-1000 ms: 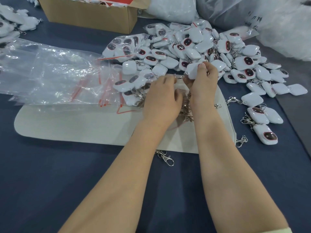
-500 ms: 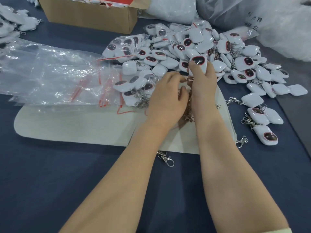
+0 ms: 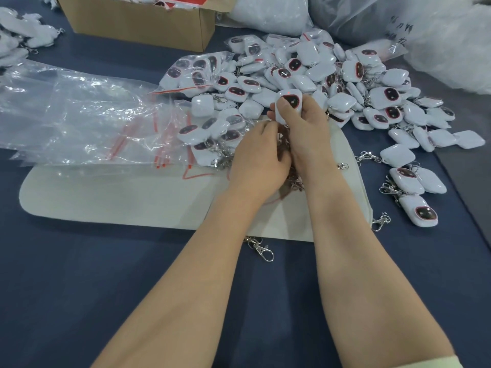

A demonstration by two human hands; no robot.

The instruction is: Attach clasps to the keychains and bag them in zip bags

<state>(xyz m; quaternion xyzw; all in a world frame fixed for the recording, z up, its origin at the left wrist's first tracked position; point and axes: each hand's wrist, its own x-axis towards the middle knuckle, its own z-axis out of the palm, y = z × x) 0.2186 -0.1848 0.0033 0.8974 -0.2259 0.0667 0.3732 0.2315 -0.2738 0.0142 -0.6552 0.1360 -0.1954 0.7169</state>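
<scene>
— Dark blue bench point(image 3: 79, 288) with a pale mat point(image 3: 119, 197) lying on it: is that all the head view takes in?
— Mostly. Both grips work over the far right part of the mat. The right grip point(image 3: 308, 136) holds one white keychain point(image 3: 293, 99) upright, with the thumb pressed on its front just below the dark, red-rimmed window and the fingers curled behind it.
— And the left grip point(image 3: 259, 160)?
— It touches the right one, just to its left, fingers curled toward the keychain's lower end. I cannot tell whether it pinches anything there.
— Where are the clasps?
— A heap of clasps point(image 3: 293, 179) lies on the mat under and between the two grips, mostly covered. One loose clasp point(image 3: 261, 251) lies on the bench, nearer the person than the left grip and just off the mat's edge.
— The other keychains?
— A big pile point(image 3: 332, 83) begins right beyond the right grip and spreads to its right. A small group point(image 3: 409, 181) lies well to its right, with metal clasps among them.
— Bags?
— Empty zip bags point(image 3: 79, 120) with red strips spread far left of the left grip. A filled bag point(image 3: 196, 73) lies beyond it, to the left. A cardboard box point(image 3: 138, 25) stands farther back.
</scene>
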